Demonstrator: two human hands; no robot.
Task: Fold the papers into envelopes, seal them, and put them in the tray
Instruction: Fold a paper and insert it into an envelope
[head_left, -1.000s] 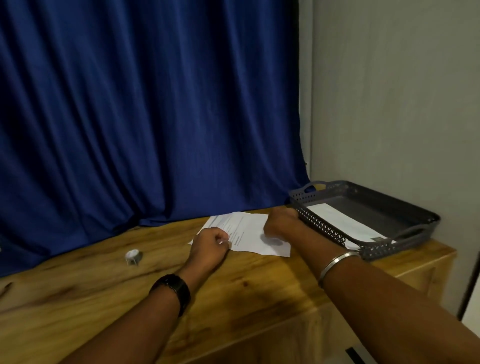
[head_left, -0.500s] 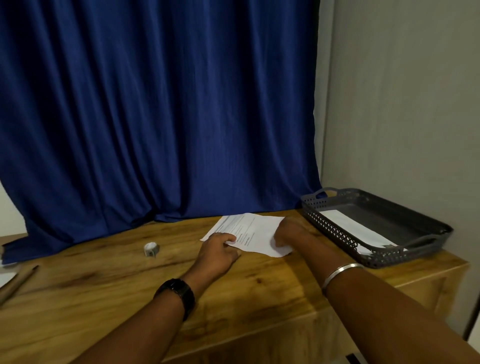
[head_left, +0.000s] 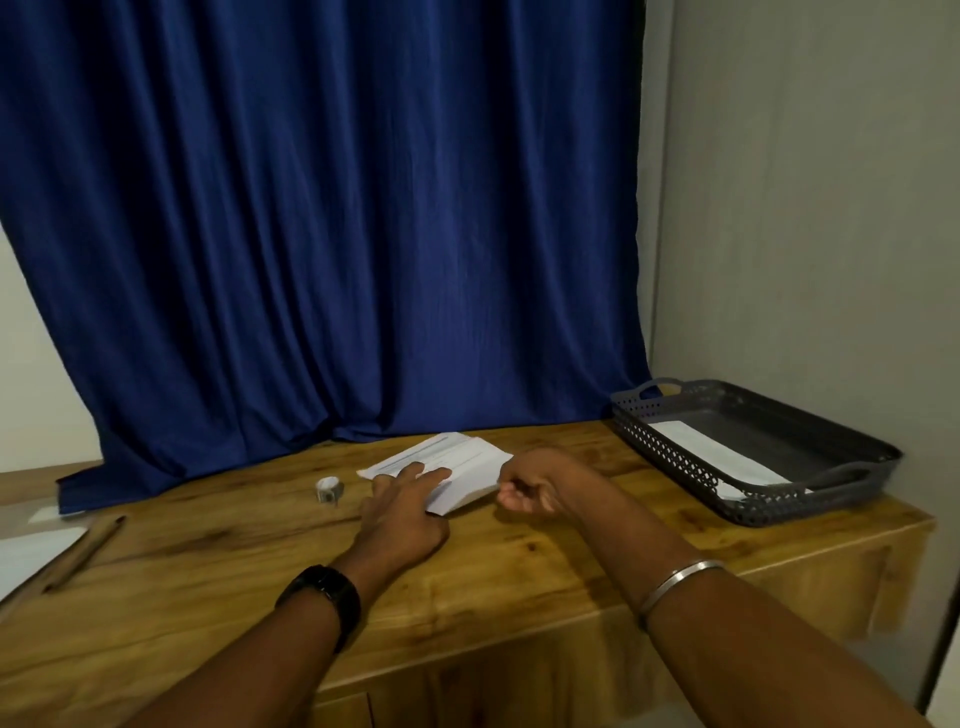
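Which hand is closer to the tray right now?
Right. The right hand is between the paper and the tray, fingers curled by the paper's edge. The left hand is farther away, on the paper's other side, with fingers flat on it.

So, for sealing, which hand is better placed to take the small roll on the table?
Left, probably. The left hand rests flat on the folded paper, beside the small roll. The right hand is curled at the paper's other edge, so the paper lies between it and the roll.
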